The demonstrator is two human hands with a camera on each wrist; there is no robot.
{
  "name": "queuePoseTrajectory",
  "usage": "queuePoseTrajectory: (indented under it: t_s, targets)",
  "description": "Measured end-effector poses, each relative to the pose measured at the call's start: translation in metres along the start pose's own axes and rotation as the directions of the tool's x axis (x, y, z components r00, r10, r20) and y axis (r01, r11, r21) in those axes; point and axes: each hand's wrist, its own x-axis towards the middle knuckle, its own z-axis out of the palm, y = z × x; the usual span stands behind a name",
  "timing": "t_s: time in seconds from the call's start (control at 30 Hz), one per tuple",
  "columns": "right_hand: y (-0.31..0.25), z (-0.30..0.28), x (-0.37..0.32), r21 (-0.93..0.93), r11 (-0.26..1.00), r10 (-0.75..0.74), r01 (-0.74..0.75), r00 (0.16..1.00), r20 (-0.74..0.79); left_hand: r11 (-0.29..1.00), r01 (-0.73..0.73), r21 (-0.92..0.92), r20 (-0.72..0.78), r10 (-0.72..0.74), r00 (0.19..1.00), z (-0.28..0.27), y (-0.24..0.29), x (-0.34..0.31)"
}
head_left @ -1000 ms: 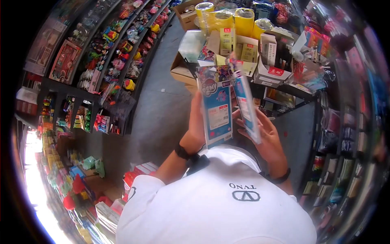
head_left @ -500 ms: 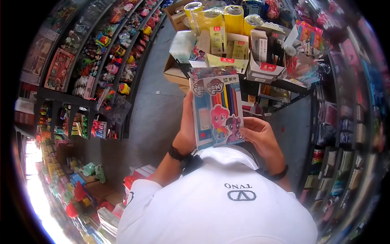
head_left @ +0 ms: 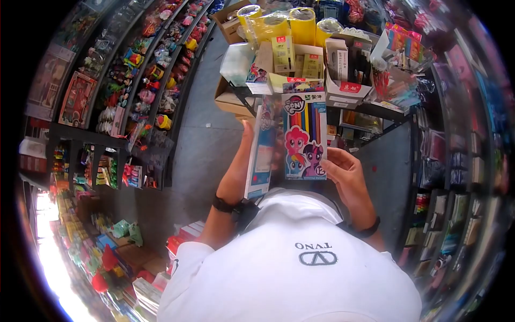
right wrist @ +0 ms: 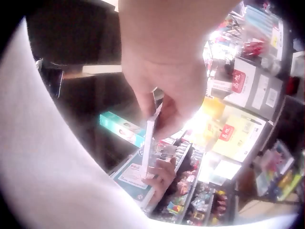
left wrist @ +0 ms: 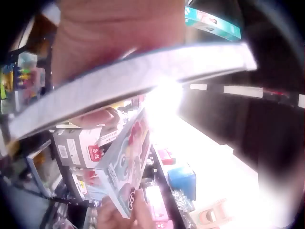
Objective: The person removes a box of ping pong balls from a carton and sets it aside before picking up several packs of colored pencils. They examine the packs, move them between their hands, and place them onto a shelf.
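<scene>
My left hand (head_left: pixel 237 161) grips one flat pony-print pencil box (head_left: pixel 261 155) by its side; it is turned nearly edge-on, its blue back with a white label partly showing. In the right wrist view the fingers of that hand curl over this box's edge. My right hand (head_left: pixel 346 172) pinches a second box of coloured pencils (head_left: pixel 304 137) at its lower right corner, thumb in front. This box stands upright, its front with three cartoon ponies and a row of pencils facing me. In the left wrist view it slants beyond the thick white edge (left wrist: pixel 138 71) of the left box.
Ahead stands a display table with yellow tape rolls (head_left: pixel 302 27), a yellow carton (head_left: pixel 282 53) and a grey-white open box (head_left: pixel 348 88). Toy shelves (head_left: pixel 145 80) run along the left, packed shelves (head_left: pixel 456 177) along the right. Stacked goods (head_left: pixel 147 292) sit at lower left.
The two boxes came together, the right one in front of the left, then moved apart. The right box now shows its pony front, and the left box has turned nearly edge-on.
</scene>
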Motion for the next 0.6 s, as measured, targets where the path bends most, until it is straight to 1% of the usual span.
queuePoseTrajectory:
  t_s: [0.07, 0.17, 0.27, 0.4, 0.43, 0.53, 0.6]
  targets:
    - [0.002, -0.002, 0.002, -0.013, 1.0, 0.012, -0.012, 0.999, -0.03, 1.0, 0.022, -0.007, 0.012, -0.022, 1.0, -0.015, -0.003, 0.004]
    - [0.005, -0.003, 0.005, -0.003, 1.0, 0.024, -0.024, 0.999, -0.036, 0.993, 0.011, 0.114, 0.104, -0.023, 0.994, -0.041, -0.004, 0.017]
    - [0.007, -0.003, 0.006, 0.003, 0.999, 0.034, -0.034, 0.999, -0.035, 0.997, -0.053, 0.049, 0.005, 0.053, 0.999, -0.033, -0.012, 0.023]
    - [0.01, -0.004, 0.007, -0.037, 0.999, -0.008, 0.007, 0.999, -0.032, 0.986, -0.125, 0.109, -0.092, 0.135, 0.987, -0.015, -0.005, 0.01]
    - [0.01, -0.003, 0.007, -0.014, 1.0, 0.004, -0.004, 0.999, -0.041, 0.989, -0.118, 0.088, -0.066, 0.124, 0.99, -0.017, -0.004, 0.008]
    - [0.008, -0.002, 0.008, 0.05, 0.999, 0.025, -0.022, 0.998, -0.057, 0.976, -0.14, 0.168, -0.046, 0.15, 0.988, -0.011, -0.002, 0.003]
    - [0.011, -0.004, 0.009, 0.087, 0.996, 0.019, -0.014, 0.998, -0.056, 0.973, -0.152, 0.175, -0.026, 0.158, 0.987, -0.01, -0.001, -0.001]
